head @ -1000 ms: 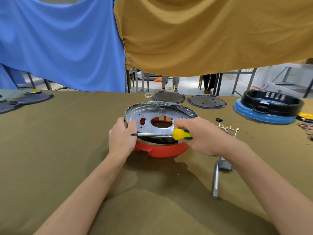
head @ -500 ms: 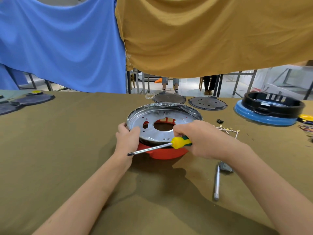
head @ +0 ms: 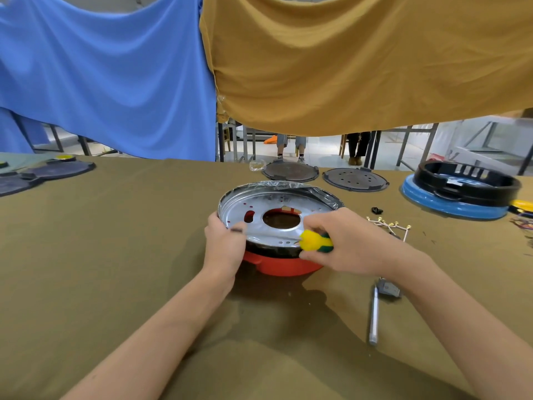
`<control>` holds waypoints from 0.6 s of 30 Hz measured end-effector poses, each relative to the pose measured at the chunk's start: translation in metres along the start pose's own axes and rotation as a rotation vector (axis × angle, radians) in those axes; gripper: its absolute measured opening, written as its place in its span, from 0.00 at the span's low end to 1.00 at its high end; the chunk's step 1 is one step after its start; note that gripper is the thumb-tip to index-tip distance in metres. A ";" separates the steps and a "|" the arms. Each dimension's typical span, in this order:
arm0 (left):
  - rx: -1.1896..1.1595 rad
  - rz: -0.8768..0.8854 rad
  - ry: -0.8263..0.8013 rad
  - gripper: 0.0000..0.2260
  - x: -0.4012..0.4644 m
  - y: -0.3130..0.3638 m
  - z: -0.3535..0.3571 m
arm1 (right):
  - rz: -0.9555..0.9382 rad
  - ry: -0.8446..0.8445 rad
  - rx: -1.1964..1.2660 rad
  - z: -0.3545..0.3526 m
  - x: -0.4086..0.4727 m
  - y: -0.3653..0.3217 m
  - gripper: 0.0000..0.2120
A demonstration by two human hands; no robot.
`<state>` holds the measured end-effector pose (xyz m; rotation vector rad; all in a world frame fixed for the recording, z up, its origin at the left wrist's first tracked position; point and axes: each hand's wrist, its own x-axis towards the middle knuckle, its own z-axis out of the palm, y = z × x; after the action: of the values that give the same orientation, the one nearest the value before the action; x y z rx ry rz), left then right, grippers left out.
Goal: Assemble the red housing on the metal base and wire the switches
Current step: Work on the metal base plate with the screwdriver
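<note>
The round metal base [head: 268, 206], partly wrapped in clear film, sits on top of the red housing [head: 281, 265] in the middle of the table. My left hand [head: 225, 249] holds the base's near-left rim, thumb on the metal. My right hand [head: 349, 245] grips a screwdriver by its yellow-green handle [head: 315, 241]; the shaft is foreshortened and mostly hidden, its blurred tip showing near my left thumb. A bundle of white wires with brass terminals [head: 389, 226] lies to the right of the base.
A grey pen-like tool [head: 374, 316] and a small grey part [head: 389, 288] lie near my right forearm. A black ring on a blue disc [head: 461, 194] stands at right. Dark round plates [head: 354, 179] lie behind the base, more at far left [head: 46, 171]. Cloths hang overhead.
My right hand has swung the screwdriver from lying across the base's front edge to pointing over the metal plate. My left hand keeps its hold on the rim.
</note>
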<state>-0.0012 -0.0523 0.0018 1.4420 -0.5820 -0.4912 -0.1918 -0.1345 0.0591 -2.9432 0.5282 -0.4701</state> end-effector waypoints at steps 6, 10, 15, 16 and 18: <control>0.014 -0.016 0.015 0.30 -0.001 0.000 -0.001 | 0.063 -0.025 0.465 -0.006 -0.002 0.009 0.17; 0.170 0.084 0.027 0.32 -0.004 0.001 -0.002 | 0.037 -0.015 0.475 -0.007 -0.002 0.015 0.19; 0.614 0.888 -0.151 0.09 -0.022 0.012 -0.008 | 0.074 0.004 0.578 -0.007 -0.002 0.014 0.18; 0.660 0.956 -0.274 0.10 -0.024 0.013 -0.010 | 0.089 0.037 0.611 -0.008 -0.002 0.014 0.19; 0.756 1.015 -0.442 0.10 -0.023 0.012 -0.013 | 0.128 0.120 0.668 -0.007 -0.001 0.015 0.18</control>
<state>-0.0115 -0.0267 0.0117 1.4872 -1.8639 0.2830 -0.1996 -0.1482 0.0634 -2.2422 0.4552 -0.6578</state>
